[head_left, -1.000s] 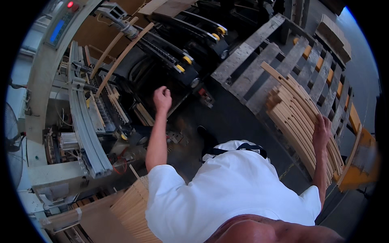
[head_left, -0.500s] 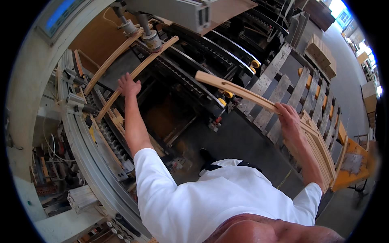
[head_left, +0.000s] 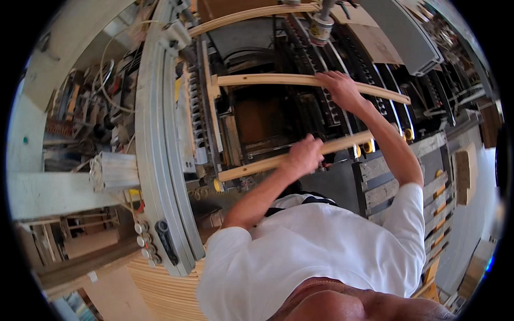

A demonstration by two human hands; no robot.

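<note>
My left hand (head_left: 305, 155) is closed round a curved pale wooden slat (head_left: 257, 167), which lies crosswise close in front of my body. The slat's right part (head_left: 348, 142) runs on toward my right forearm. Farther out, my right hand (head_left: 340, 91) grips a second wooden slat (head_left: 267, 79) from above, right of its middle. That slat has small dark holes and spans the machine's dark rails (head_left: 353, 107); its left end meets a small wooden block at the side rail. A third curved slat (head_left: 241, 18) lies beyond, near a machine head (head_left: 320, 31).
A long grey metal beam (head_left: 160, 134) runs along my left. On the right, a weathered pallet (head_left: 399, 166) stands on the floor. Stacked wooden strips (head_left: 160, 289) lie at lower left. A grey housing (head_left: 404, 32) juts over the machine at upper right.
The view has turned. My right hand has come from the pallet side to a slat over the machine. My left hand has drawn back near my body and now holds a slat.
</note>
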